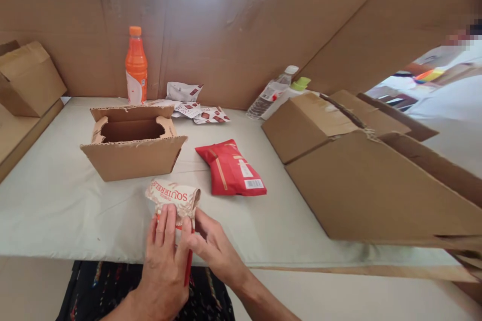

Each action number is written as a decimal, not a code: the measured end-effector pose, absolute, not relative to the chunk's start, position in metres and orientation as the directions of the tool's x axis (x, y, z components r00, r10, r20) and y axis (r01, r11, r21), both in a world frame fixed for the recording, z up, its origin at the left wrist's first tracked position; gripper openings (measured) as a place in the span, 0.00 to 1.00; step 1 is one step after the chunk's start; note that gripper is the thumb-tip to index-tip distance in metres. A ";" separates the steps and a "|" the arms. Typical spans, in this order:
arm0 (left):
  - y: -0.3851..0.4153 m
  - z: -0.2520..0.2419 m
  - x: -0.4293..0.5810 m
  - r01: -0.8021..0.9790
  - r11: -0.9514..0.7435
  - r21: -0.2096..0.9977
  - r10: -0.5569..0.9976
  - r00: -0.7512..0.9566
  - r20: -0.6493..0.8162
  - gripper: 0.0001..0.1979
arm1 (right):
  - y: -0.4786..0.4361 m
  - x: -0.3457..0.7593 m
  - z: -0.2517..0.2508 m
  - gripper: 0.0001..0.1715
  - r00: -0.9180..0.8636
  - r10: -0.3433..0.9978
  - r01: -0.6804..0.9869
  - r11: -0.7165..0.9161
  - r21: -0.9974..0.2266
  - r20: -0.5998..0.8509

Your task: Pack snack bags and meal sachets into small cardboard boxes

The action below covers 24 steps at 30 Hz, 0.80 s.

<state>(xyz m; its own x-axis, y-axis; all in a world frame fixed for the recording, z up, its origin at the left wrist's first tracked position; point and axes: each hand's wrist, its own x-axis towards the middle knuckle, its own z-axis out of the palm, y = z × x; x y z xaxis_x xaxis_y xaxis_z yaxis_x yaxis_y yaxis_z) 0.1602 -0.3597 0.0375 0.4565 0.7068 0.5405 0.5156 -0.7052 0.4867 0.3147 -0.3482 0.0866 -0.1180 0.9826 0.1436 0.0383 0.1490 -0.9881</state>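
Observation:
A cream and red snack bag (173, 195) printed "Three Squirrels" is at the table's front edge, its lettering upside down to me. My left hand (165, 253) lies over the near part of the bag, fingers extended along its face and thumb toward its right side. At the bag's right edge, my right hand (215, 245) grips with thumb and fingers; some fingertips are hidden behind it. Just beyond stands a small cardboard box (135, 160) with its top flaps open. A red snack bag (237, 170) lies to the right of it.
An orange drink bottle (136, 67) and several white snack pouches (184, 93) are behind the small box. A clear water bottle (269, 95) leans beside a large cardboard box (361, 185) on the right. Another box (33, 80) sits at left. A cardboard wall (226, 30) closes the back.

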 end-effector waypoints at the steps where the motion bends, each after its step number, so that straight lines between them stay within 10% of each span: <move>1: -0.362 0.037 0.166 0.571 -0.725 0.385 0.678 0.494 0.544 0.41 | -0.347 0.312 0.081 0.34 -0.083 0.994 -0.040 0.071 -0.997 0.074; 6: -0.370 0.049 0.166 0.438 -0.818 0.372 0.574 0.638 0.513 0.38 | -0.338 0.313 0.057 0.27 0.100 0.978 -0.268 -0.153 -0.951 -0.185; 11: -0.348 0.066 0.131 0.399 -0.723 0.564 0.681 0.278 0.677 0.28 | -0.338 0.327 0.063 0.27 0.022 0.979 -0.217 -0.193 -0.957 -0.202; 18: -0.299 0.090 0.100 0.221 0.056 0.974 0.922 0.362 -0.135 0.20 | -0.342 0.335 0.071 0.28 -0.129 0.977 -0.013 -0.171 -0.985 -0.168; 24: -0.302 0.087 0.106 0.202 0.059 0.978 0.963 0.248 -0.109 0.12 | -0.339 0.338 0.075 0.29 -0.269 0.953 0.076 -0.123 -0.989 -0.139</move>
